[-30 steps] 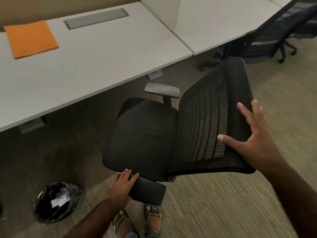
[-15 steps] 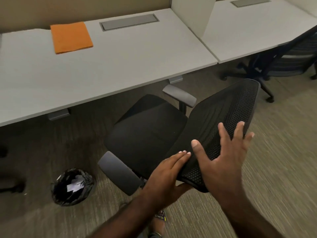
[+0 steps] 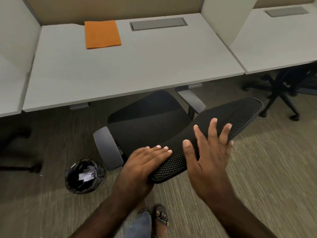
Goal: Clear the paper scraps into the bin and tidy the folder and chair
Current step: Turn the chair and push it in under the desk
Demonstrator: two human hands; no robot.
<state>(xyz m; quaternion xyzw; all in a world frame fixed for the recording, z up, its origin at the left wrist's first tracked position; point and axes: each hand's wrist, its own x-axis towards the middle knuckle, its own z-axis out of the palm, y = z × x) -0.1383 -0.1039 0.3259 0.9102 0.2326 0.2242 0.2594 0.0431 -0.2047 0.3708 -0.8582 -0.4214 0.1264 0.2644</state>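
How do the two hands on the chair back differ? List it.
Left hand lies flat on the near end of the mesh chair back, fingers together; right hand sits farther along it with fingers spread wide. The left hand's palm faces down on the top; the right hand covers the rear edge, and whether its palm touches cannot be told. Both are open with straight fingers, and neither grips.

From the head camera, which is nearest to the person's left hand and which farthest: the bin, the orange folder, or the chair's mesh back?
1. The chair's mesh back: the left hand rests flat on its near end.
2. The bin: on the floor, to the hand's left.
3. The orange folder: far back on the desk.
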